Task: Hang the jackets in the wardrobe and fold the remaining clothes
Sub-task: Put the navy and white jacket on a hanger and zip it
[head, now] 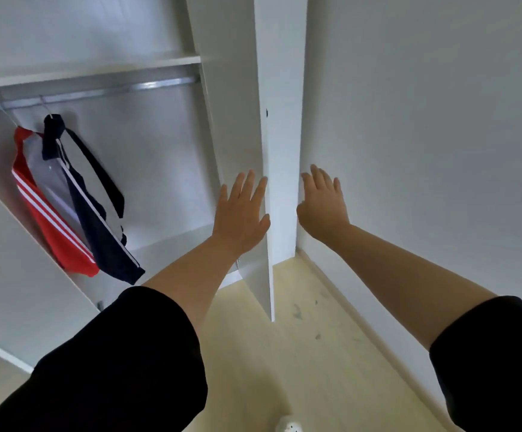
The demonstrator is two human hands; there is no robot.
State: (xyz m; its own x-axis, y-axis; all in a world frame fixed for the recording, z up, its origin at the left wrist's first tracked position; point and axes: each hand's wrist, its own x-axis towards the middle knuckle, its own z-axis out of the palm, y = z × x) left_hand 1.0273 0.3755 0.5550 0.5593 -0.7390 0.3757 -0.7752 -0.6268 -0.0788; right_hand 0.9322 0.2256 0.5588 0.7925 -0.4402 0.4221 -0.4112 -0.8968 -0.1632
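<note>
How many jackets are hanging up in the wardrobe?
2. The red jacket hangs furthest left on the rail; the navy jacket hangs just right of it, overlapping it. The wardrobe's left part is out of view, so more may hang there.

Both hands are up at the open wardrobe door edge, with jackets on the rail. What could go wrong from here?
1. The left hand lies along the wardrobe door edge, the right hand just behind it by the wall; swinging the door either way might pinch fingers.
2. The navy jacket hangs low and askew beside the red jacket; a closing door may catch it.
</note>
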